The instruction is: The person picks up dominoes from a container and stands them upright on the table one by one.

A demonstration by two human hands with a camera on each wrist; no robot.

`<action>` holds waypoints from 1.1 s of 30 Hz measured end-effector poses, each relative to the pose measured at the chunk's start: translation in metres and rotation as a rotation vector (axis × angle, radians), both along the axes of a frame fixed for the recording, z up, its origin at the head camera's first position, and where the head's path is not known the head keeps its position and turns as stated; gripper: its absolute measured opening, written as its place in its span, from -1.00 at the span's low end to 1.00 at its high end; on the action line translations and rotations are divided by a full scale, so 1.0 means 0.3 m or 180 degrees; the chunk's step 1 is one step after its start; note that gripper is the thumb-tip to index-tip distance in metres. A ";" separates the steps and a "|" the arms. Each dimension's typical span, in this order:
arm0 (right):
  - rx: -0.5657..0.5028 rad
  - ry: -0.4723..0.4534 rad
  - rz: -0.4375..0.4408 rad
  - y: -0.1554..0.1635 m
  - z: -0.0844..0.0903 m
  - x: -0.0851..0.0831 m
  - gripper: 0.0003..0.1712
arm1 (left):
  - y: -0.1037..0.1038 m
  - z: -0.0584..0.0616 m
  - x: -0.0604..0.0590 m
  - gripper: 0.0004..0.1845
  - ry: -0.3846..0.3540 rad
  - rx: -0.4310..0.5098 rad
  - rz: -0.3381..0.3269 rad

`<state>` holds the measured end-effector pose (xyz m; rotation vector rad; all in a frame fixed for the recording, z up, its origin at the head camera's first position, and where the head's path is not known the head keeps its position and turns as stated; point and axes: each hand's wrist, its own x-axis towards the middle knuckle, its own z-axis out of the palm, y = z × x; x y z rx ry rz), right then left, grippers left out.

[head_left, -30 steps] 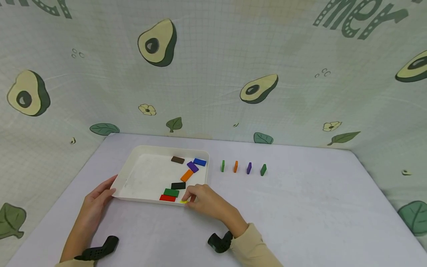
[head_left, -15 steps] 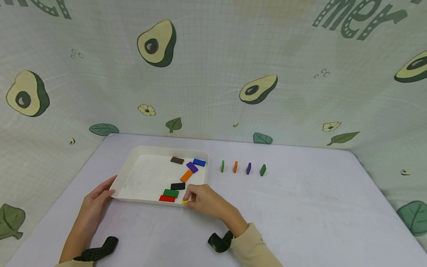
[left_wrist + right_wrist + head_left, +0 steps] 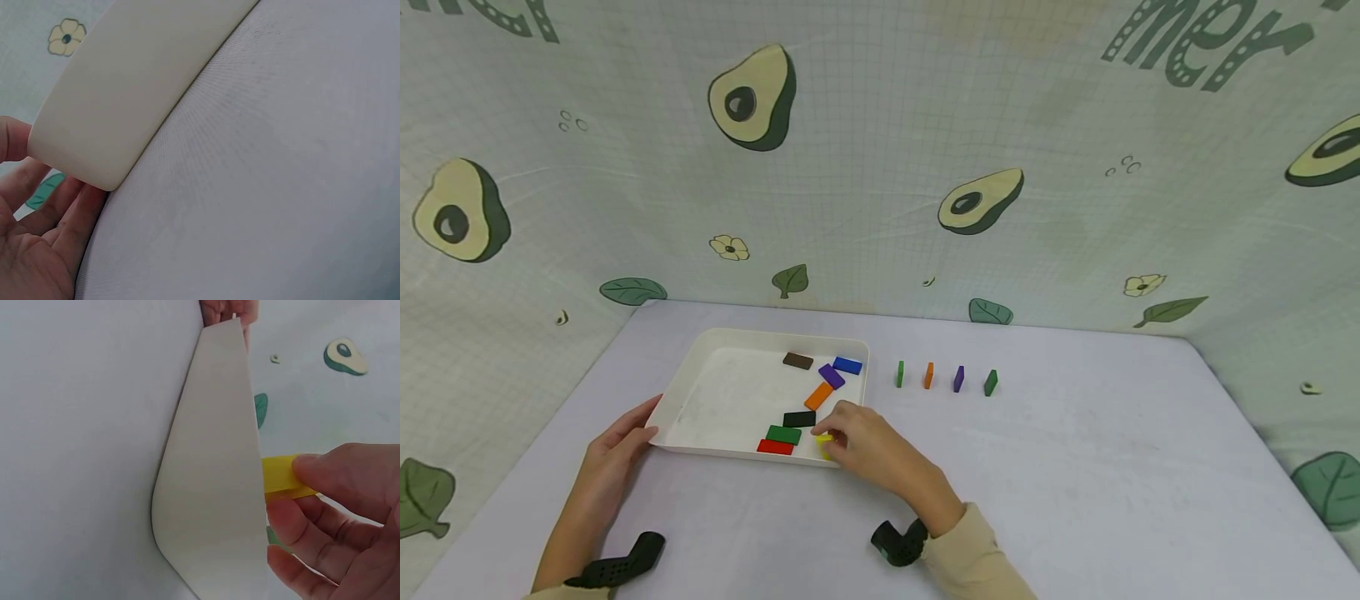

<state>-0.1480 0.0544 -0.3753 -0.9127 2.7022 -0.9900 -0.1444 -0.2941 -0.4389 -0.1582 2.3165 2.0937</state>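
Note:
A white tray (image 3: 715, 392) lies on the table, and my left hand (image 3: 617, 450) holds its near left corner, thumb at the rim. In the left wrist view, the fingers (image 3: 75, 219) press against the tray's outer wall. At the near right corner, my right hand (image 3: 868, 446) pinches a yellow domino (image 3: 280, 475) just above the tray's rim. Left of that hand lie a red domino (image 3: 775, 447), a green domino (image 3: 784, 435) and a black domino (image 3: 799, 419). Farther back are orange (image 3: 818, 396), purple (image 3: 831, 377), blue (image 3: 847, 366) and brown dominoes (image 3: 798, 361).
Right of the tray several dominoes stand upright in a spaced row: light green (image 3: 900, 374), orange (image 3: 928, 376), purple (image 3: 958, 379) and dark green (image 3: 991, 383). A white cloth covers the table (image 3: 1097, 467). Behind it hangs an avocado-print curtain (image 3: 865, 108).
My right hand has lifted the yellow domino from the tray's near right corner and shifted slightly right and back, turning the piece more upright. The left hand and tray have stayed put.

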 end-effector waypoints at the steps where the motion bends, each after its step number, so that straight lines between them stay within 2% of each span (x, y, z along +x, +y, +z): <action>1: 0.0025 -0.0013 -0.0022 0.003 0.005 0.001 -0.77 | 0.000 0.000 0.001 -0.41 0.0005 0.0010 -0.0004; 17: 0.0113 -0.0235 -0.0235 0.069 0.056 -0.006 -0.79 | 0.000 0.002 0.005 -0.39 0.0035 0.0041 -0.0006; 33: -0.0085 -0.0200 -0.0246 0.124 0.080 -0.012 -0.79 | 0.000 0.004 -0.001 -0.39 -0.0008 0.0068 0.0013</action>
